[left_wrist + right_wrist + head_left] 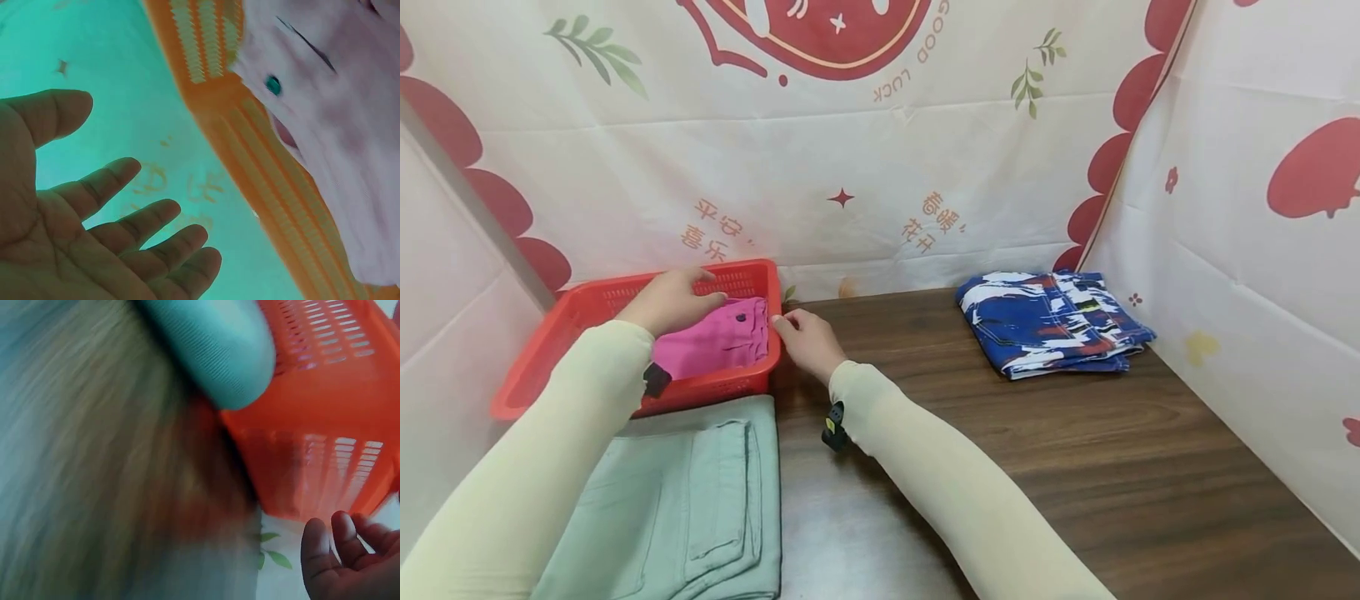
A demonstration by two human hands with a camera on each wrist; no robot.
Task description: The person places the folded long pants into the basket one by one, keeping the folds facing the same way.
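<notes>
- Head view: left hand (672,302) over the far part of the red basket (535,354), grip spread and relaxed, fingertips at the far edge of the folded pink garment (715,343) lying inside the basket. Right hand (807,340) just beside the basket's right corner, grip loosely spread, nothing pinched. Folded green trousers (692,508) on the desk (1000,433) just in front of the basket; folded blue patterned garment (1051,322) well apart at the far right.
- Left wrist view: left hand (94,231) seen palm up, fingers (156,215) apart and only slightly bent, holding nothing; basket (250,156) rim and pink garment (337,144) with a dark button (273,84) beside it.
- Right wrist view: blurred; right hand (350,562) at the lower right with fingertips (344,528) loosely bent, close below the basket (325,431) wall, contact unclear; green trousers (212,344) above.
</notes>
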